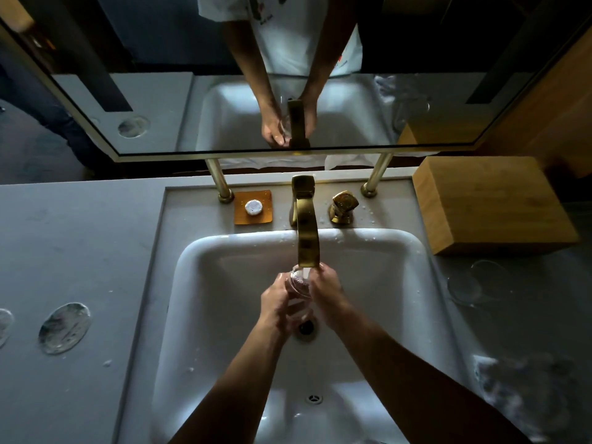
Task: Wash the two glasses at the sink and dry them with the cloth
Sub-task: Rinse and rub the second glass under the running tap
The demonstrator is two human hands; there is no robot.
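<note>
— so, where's the clear drinking glass [299, 291] right now?

— over the middle of the white rectangular sink basin [224, 283], directly under the spout of the brass-coloured tap [306, 238], with water running onto it. both hands are on it. the left hand [277, 304] wraps it from nine o'clock, fingers curled round the wall; the right hand [325, 291] grips it from three o'clock.

— which way does it lie?

— its long axis looks tilted, running roughly twelve to six, the upper end towards the stream. which end is the mouth i can't tell; the glass is too clear and too covered by fingers.

— and the other one?

— a second clear glass [477, 283] sits on the grey counter [80, 251] at about three o'clock from the basin, well apart from both hands, below the wooden block [490, 203]. the right hand is the nearer one to it.

— the cloth?

— a pale crumpled cloth [519, 392] lies at about four o'clock, also on the right side.

— so, judging from this?

— first glass mid-rinse, second apparently unwashed, drying not begun. i'd expect the right hand to do the reaching.
</note>
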